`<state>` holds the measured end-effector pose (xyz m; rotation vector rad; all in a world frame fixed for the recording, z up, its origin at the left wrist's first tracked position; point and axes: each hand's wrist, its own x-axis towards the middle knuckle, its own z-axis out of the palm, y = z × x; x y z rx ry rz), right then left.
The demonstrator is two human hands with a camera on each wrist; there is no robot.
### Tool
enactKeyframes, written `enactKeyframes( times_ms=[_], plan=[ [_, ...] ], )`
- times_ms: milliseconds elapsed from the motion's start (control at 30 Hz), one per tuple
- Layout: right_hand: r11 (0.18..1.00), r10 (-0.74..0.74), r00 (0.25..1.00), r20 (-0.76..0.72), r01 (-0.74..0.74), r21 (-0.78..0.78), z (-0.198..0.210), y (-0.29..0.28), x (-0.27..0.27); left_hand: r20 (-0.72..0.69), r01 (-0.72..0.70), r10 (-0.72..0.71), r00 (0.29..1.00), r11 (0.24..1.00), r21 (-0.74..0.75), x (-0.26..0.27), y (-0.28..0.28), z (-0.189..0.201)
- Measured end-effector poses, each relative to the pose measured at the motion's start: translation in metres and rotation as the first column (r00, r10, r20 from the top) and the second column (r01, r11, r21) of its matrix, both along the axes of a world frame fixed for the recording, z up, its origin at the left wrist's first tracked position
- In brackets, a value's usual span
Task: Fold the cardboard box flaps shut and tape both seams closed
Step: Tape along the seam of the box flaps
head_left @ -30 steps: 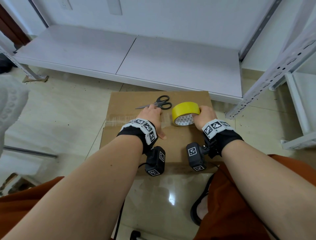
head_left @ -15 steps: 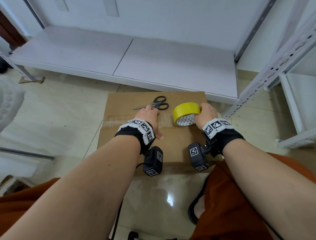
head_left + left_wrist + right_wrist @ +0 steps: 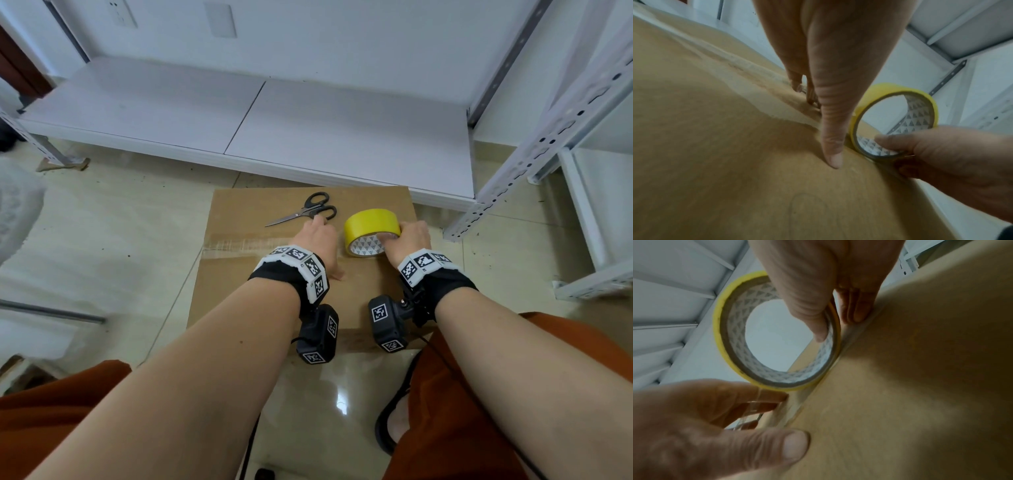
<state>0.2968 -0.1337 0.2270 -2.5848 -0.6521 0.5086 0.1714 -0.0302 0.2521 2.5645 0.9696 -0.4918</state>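
A closed cardboard box (image 3: 239,212) lies on the floor with clear tape (image 3: 233,244) along its middle seam. My left hand (image 3: 317,236) rests flat on that seam, its straight fingers pressing the tape strip (image 3: 793,402) and its thumb (image 3: 832,146) on the bare cardboard. Just to its right stands a yellow tape roll (image 3: 371,224) on edge on the box. My right hand (image 3: 411,240) grips the roll (image 3: 723,340), thumb inside the core and fingers on the outside. Black scissors (image 3: 305,209) lie on the box just beyond my left fingertips.
A low white shelf board (image 3: 239,120) runs behind the box, close to its far edge. A perforated white rack upright (image 3: 534,150) and another shelf unit (image 3: 599,222) stand to the right. Tiled floor (image 3: 120,240) lies to the left. My orange-clad knees flank the near side.
My right hand has drawn the roll a little to the right along the seam. My left hand stays pressed in the same place.
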Motion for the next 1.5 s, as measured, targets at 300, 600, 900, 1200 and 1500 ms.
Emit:
enactKeyframes(
  times_ms=[300,600,900,1200,1500],
  plan=[
    [0.995,0.008,0.998,0.064,-0.002,-0.095,0.012,-0.001,-0.004,0.010,-0.001,0.001,1.000,1.000,0.031,0.005,0.002,-0.002],
    [0.998,-0.055,0.998,0.030,0.054,0.012,0.018,-0.015,0.008,0.007,-0.022,0.022,1.000,0.999,0.029,0.003,0.003,-0.004],
    [0.997,-0.066,0.997,0.026,0.066,0.030,0.022,-0.018,0.010,0.006,-0.023,0.023,1.000,0.999,0.026,0.002,0.001,-0.006],
    [0.997,-0.055,0.998,0.015,0.054,0.059,0.021,-0.025,0.020,-0.014,0.040,-0.040,0.999,0.999,0.009,0.015,-0.008,0.001],
    [0.950,-0.226,0.964,-0.143,0.250,0.187,0.001,-0.030,0.023,0.038,0.103,-0.102,0.994,0.994,-0.033,0.024,-0.015,0.001]
  ],
)
